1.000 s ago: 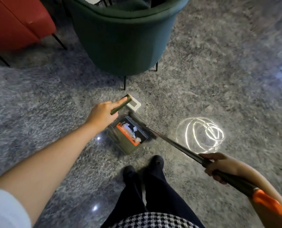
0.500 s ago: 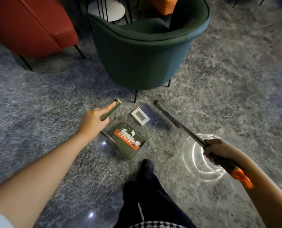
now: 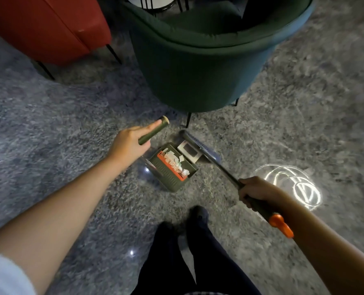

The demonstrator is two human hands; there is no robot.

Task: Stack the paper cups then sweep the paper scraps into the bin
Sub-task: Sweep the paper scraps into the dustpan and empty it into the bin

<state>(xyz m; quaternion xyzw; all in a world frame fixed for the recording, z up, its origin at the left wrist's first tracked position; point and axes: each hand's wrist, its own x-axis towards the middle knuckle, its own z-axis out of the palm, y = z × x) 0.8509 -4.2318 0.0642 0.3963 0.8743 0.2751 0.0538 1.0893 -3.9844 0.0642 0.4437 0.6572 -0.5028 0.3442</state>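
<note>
Paper scraps (image 3: 178, 161): heaped inside dustpan (image 3: 171, 182), against its orange comb (image 3: 168, 167). White box (image 3: 188, 151) at dustpan mouth, broom head (image 3: 195, 142) just beyond. Left hand (image 3: 130, 143) gripping dustpan handle (image 3: 155, 129); right hand (image 3: 259, 192) clenched round broom shaft (image 3: 223, 170). Risk: spill if dustpan tipped forward.

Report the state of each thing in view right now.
left hand, gripping the dustpan handle
right hand, gripping the broom handle
dustpan, mouth facing the broom, paper scraps inside
broom head, down at the dustpan's mouth, blurred
white box, at the dustpan's lip beside the broom head, not fully inside
</note>
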